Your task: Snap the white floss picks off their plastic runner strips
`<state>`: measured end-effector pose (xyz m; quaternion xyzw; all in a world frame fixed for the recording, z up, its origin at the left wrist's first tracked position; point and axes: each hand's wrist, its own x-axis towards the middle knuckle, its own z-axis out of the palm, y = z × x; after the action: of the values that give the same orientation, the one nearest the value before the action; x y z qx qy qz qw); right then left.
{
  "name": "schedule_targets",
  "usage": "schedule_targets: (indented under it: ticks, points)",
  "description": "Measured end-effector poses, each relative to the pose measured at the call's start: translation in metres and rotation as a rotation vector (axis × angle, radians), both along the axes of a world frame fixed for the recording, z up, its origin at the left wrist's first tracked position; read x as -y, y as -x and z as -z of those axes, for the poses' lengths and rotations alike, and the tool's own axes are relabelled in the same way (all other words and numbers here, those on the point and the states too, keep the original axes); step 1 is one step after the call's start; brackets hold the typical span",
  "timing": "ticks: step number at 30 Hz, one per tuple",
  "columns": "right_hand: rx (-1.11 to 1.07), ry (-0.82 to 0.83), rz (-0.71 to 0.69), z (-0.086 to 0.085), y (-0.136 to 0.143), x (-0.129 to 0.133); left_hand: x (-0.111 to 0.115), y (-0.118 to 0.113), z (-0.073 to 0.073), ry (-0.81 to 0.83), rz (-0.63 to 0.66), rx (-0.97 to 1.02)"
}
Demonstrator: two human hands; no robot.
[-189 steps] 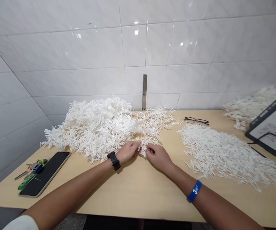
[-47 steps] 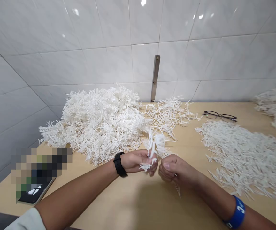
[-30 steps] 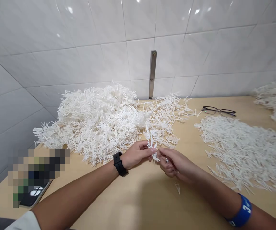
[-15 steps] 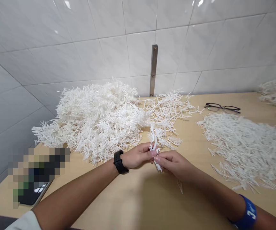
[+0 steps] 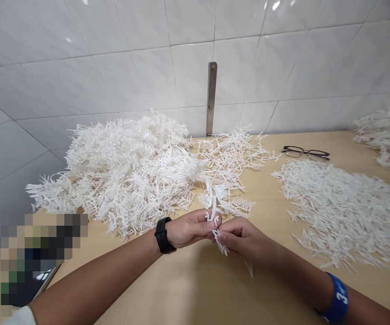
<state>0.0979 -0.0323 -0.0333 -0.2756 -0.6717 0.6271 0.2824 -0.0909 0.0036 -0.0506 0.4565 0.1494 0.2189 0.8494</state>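
My left hand (image 5: 193,227), with a black watch on its wrist, pinches a white branched plastic sprig (image 5: 214,205) between thumb and fingers. The sprig stands roughly upright, its forked stem above the thumb and fine tips hanging below. My right hand (image 5: 244,237) is closed at the sprig's lower part, thumb against the curled fingers. More thin white strands (image 5: 249,268) poke out under the right hand; how they are held is hidden. Just beyond both hands, loose white sprigs (image 5: 234,203) lie on the table.
A tall heap of white sprigs (image 5: 130,167) fills the left of the wooden table (image 5: 168,289). On the right lies a flatter pile of white pieces (image 5: 344,212), with eyeglasses (image 5: 306,152) behind it. Bare stems (image 5: 239,149) lie near the wall. A phone (image 5: 29,284) sits at left.
The view has shifted slightly, so hands and table things appear a little moved to the left. Both hands keep their hold on the sprig, which now shows more of its forked stem.
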Motion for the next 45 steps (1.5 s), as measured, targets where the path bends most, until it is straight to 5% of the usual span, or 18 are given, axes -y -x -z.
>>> schedule_targets:
  ticks: [7, 15, 20, 30, 34, 40, 45]
  points:
    - [-0.044, 0.052, 0.012, 0.004, -0.001, 0.001, -0.001, -0.002, -0.006, 0.093, -0.151, 0.002]
    - [-0.263, 0.596, 0.182, 0.008, -0.008, -0.006, -0.002, -0.007, -0.009, 0.082, -0.343, -0.082]
    - [-0.201, 0.669, 0.173, 0.001, -0.007, -0.005, -0.003, -0.008, -0.004, 0.014, -0.379, -0.113]
    - [0.130, 0.278, 0.085, 0.008, 0.007, 0.002, 0.001, -0.010, -0.003, -0.269, -0.388, -0.226]
    - [0.185, -0.001, 0.152, 0.011, 0.009, 0.005, 0.002, -0.010, -0.010, -0.382, -0.216, -0.256]
    - [0.190, -0.266, 0.249, 0.008, 0.014, 0.005, 0.004, -0.010, -0.010, -0.359, -0.214, -0.333]
    - [0.233, -0.304, 0.223, 0.004, 0.017, 0.009, -0.003, -0.009, 0.000, -0.090, -0.336, -0.240]
